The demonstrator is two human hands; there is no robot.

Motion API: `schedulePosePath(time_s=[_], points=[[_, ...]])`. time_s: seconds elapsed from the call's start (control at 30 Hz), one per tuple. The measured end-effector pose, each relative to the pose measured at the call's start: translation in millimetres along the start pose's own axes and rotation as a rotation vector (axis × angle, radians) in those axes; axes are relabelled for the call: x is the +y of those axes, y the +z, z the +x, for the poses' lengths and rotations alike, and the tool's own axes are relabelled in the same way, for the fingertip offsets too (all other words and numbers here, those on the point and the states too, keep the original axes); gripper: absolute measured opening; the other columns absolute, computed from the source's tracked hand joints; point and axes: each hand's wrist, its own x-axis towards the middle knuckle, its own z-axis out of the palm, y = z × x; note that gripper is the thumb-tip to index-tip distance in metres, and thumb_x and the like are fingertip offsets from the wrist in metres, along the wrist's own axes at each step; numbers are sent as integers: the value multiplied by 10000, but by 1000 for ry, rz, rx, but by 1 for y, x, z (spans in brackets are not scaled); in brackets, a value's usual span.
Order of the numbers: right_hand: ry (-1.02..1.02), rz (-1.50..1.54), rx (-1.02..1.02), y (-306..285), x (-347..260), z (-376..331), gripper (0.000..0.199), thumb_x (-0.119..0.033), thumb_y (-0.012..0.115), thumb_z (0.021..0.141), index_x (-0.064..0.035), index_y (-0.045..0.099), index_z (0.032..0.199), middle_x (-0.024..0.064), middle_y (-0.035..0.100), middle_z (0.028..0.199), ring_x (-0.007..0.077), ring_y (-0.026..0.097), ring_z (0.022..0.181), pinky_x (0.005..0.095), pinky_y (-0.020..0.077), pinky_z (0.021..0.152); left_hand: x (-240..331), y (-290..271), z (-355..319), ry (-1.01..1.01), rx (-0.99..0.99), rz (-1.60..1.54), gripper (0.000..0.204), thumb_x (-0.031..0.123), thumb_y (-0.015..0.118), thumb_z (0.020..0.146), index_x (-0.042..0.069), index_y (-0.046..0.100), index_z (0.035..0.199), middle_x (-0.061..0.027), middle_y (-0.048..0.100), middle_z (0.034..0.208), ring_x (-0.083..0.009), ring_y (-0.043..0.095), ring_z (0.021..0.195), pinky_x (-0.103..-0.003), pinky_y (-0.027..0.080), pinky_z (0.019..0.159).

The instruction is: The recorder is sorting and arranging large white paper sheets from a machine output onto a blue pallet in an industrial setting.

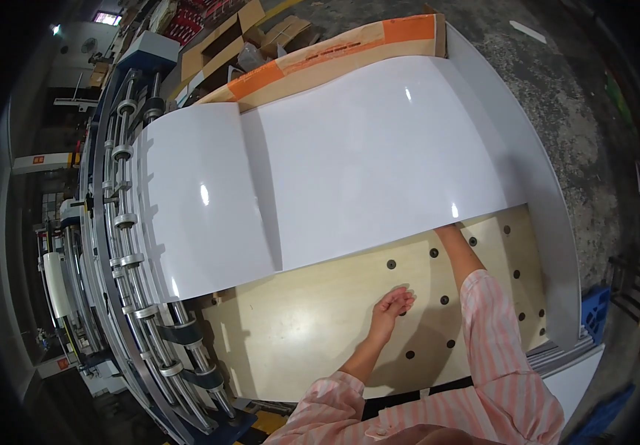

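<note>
A large glossy white sheet [379,141] lies across the far part of a pale wooden board [297,334] with dark round spots. My right forearm [465,256] reaches under the sheet's near edge, so the right hand is hidden beneath it. My left hand [395,302] hovers over or rests on the bare board, apart from the sheet. Its fingers are loosely bent and hold nothing. A second glossy white sheet [194,200] curves at the left, its right edge overlapping the large one and its left edge at the machine's rollers.
Metal rollers with collars [125,220] run along the left side. A grey side panel [549,215] borders the board at the right. Behind the sheets stands a brown and orange cardboard strip [335,55], with open cartons [220,41] beyond. A blue crate [596,311] sits at the right.
</note>
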Motion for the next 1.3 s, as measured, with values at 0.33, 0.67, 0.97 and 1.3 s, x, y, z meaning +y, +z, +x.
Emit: schedulePosePath(time_s=[0.33, 0.67, 0.97, 1.3], points=[[-38, 66, -15, 0, -10, -2, 510, -374, 466, 783, -117, 408, 1219, 106, 398, 1250, 264, 351, 1163, 403, 281, 954, -6, 6, 3, 30, 83, 61, 238, 89, 445, 875, 47, 519, 1096, -52, 583, 942, -135, 579, 856, -231, 465, 702], [7, 97, -3, -1, 4, -22, 511, -367, 473, 780, -114, 406, 1220, 109, 397, 1250, 266, 352, 1163, 409, 276, 956, 8, 6, 7, -112, 119, 17, 214, 77, 458, 852, 34, 539, 1046, -64, 587, 923, -151, 590, 831, -237, 469, 689], [48, 134, 23, -3, 2, -15, 513, -361, 480, 777, -112, 405, 1220, 112, 397, 1250, 268, 353, 1162, 414, 272, 957, 29, 24, 35, -86, -10, -218, 304, 105, 478, 837, 0, 466, 1122, -111, 538, 1043, -207, 527, 977, -314, 424, 856], [72, 187, 26, -2, -5, -11, 515, -354, 488, 774, -110, 403, 1220, 116, 396, 1250, 270, 353, 1161, 420, 267, 958, 66, 63, 107, 26, -115, -923, 271, 213, 515, 834, 57, 448, 1045, -90, 498, 1095, -234, 432, 1101, -367, 339, 968]])
